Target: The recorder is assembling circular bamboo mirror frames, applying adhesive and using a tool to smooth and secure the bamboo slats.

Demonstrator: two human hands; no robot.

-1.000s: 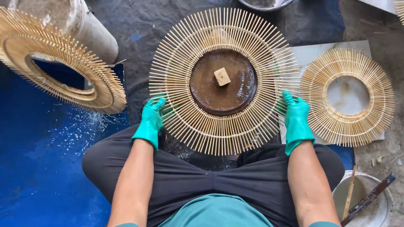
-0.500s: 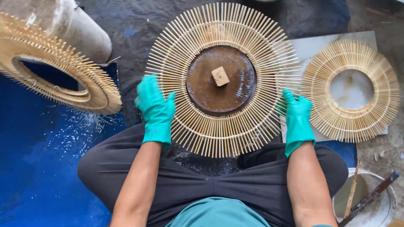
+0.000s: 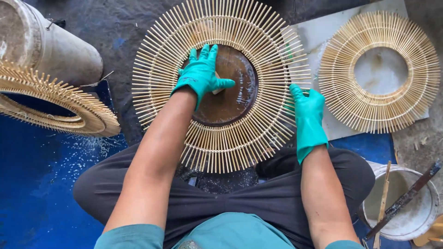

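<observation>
A craft workshop on the floor: sunburst rings of bamboo sticks [image 3: 220, 83] lie finished on a board [image 3: 379, 70] and at the left [image 3: 55, 103], with a glue-smeared bucket [image 3: 401, 205], sawdust on a blue tarp [image 3: 32, 184] and gloved hands.

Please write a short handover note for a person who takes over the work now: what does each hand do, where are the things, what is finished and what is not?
Left hand, gloved: lies on the brown disc at the middle of the stick ring, covering a small wooden block.
Right hand, gloved: grips the ring's right edge.
The ring rests in front of the knees, on the dark ground.
Done: a second ring with an open centre lies on the pale board at right; a third ring is at left.
Left: the disc and block are still in the middle ring.
Bucket with sticks at lower right.
</observation>
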